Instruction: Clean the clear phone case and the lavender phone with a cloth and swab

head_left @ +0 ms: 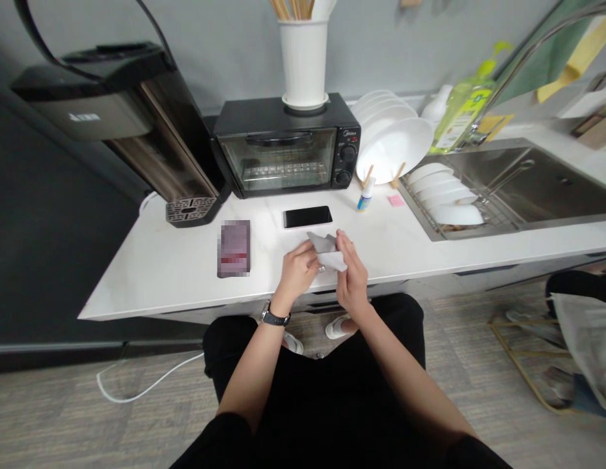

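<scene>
Both of my hands hold a small grey-white cloth (327, 253) just above the front of the white counter (161, 273). My left hand (297, 270), with a watch on its wrist, pinches the cloth's left side. My right hand (350, 273) grips its right side, fingers curled. A black phone (307, 216) lies flat, screen up, on the counter just beyond the cloth. A small white bottle with a blue label (366, 195) stands further back on the right.
A blurred dark card or booklet (234, 248) lies left of the phone. Behind are a black toaster oven (286, 153) with a white utensil holder (303, 62), a water dispenser (137, 124), stacked white plates (393, 140), a sink (527, 185) with a dish rack (446, 202), and a green soap bottle (461, 111).
</scene>
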A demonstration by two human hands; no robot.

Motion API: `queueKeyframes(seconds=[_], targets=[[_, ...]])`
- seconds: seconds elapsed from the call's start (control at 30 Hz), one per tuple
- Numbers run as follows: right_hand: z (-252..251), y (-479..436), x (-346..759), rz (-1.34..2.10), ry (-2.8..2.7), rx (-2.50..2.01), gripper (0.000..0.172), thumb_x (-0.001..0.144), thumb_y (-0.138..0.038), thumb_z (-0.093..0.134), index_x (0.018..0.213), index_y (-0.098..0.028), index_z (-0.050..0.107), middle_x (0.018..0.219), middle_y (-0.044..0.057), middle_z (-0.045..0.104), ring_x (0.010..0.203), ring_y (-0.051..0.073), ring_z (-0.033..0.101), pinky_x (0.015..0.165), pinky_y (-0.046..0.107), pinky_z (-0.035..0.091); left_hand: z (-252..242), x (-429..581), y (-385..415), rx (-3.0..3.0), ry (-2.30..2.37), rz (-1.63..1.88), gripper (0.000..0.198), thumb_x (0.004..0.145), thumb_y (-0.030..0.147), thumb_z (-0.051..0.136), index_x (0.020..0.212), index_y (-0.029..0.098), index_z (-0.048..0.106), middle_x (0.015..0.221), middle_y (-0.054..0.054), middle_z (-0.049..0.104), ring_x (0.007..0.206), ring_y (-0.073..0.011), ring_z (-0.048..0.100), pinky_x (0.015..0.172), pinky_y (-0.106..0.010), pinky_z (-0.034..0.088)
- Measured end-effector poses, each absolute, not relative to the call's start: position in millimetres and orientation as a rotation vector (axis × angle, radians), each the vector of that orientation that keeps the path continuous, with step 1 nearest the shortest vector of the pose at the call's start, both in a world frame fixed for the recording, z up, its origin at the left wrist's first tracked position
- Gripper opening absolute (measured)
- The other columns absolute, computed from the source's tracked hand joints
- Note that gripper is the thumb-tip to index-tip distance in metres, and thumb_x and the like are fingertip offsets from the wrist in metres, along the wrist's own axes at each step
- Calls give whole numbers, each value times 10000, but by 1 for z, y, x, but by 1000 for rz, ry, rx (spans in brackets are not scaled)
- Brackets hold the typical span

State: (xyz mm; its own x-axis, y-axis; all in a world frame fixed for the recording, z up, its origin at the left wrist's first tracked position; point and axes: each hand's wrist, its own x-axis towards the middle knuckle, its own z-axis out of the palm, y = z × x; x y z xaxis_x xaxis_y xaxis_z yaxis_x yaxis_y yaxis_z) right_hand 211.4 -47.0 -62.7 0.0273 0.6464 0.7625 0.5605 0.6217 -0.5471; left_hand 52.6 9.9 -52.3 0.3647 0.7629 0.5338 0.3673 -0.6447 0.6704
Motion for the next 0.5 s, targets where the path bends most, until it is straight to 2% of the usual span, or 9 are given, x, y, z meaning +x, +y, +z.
queueKeyframes(seconds=[0.07, 0.2, 0.37, 0.5], targets=[[-56, -52, 201, 251, -1495, -1064, 556, 1149, -368, 302, 1693, -274, 365, 1703, 73, 463, 1582, 341, 436, 1319, 628, 374, -50, 54, 10, 2218, 961, 1170, 247, 1033, 197, 557, 962, 224, 793, 1165, -76, 770, 1050, -211, 756, 921, -315, 610], [-41, -62, 179, 414, -1259, -1174, 559, 1158, -435, 270, 1674, -264, 402, 1674, 90, 508, 1582, 345, 436, 1308, 637, 371, -46, 55, 8, 2249, 998, 1165, 225, 1046, 235, 576, 986, 227, 793, 1141, -71, 770, 1051, -213, 752, 904, -318, 607], [-40, -67, 177, 170, -1648, -1126, 548, 1137, -312, 321, 1682, -323, 375, 1661, 54, 529, 1678, 322, 183, 1338, 721, 143, -49, 52, 7, 2223, 1095, 1186, 166, 988, 207, 605, 988, 201, 771, 977, -74, 782, 870, -211, 747, 777, -301, 602], [-51, -59, 197, 6, -1906, -987, 611, 1107, -260, 364, 1712, -319, 295, 1652, 48, 539, 1653, 287, 273, 1337, 651, 257, -53, 49, 7, 2204, 1109, 1183, 166, 968, 216, 619, 1047, 205, 764, 934, -65, 785, 832, -222, 749, 759, -313, 600]])
